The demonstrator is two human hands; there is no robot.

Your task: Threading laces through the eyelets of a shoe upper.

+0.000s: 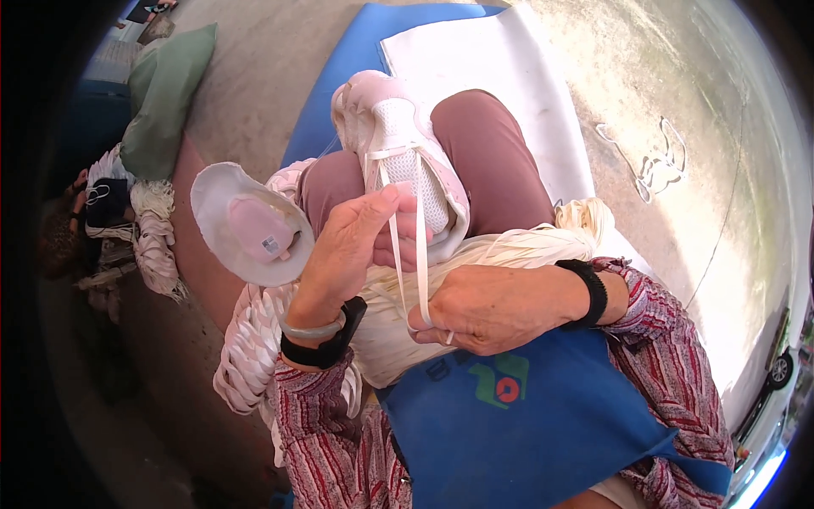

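A pale pink and white shoe upper (pixel 398 119) stands between my knees, its white mesh tongue facing me. A flat white shoelace (pixel 421 246) runs from its eyelets toward me in two strands. My left hand (pixel 356 237) is closed lightly on the left strand, which passes between thumb and fingers; the other fingers reach behind both strands. Lower and to the right, my right hand (pixel 483 310) is closed round the lace, with a short end sticking out below. Across my lap, under both hands, lies a thick bundle of cream laces (pixel 509 248).
A white flared piece with a pink middle (pixel 254 225) sits left of my knee, above a bundle of pinkish laces (pixel 250 356). A blue apron (pixel 543 416) covers my lap. Loose white laces (pixel 657 165) lie on the floor right. At far left are a green sack (pixel 170 102) and another person.
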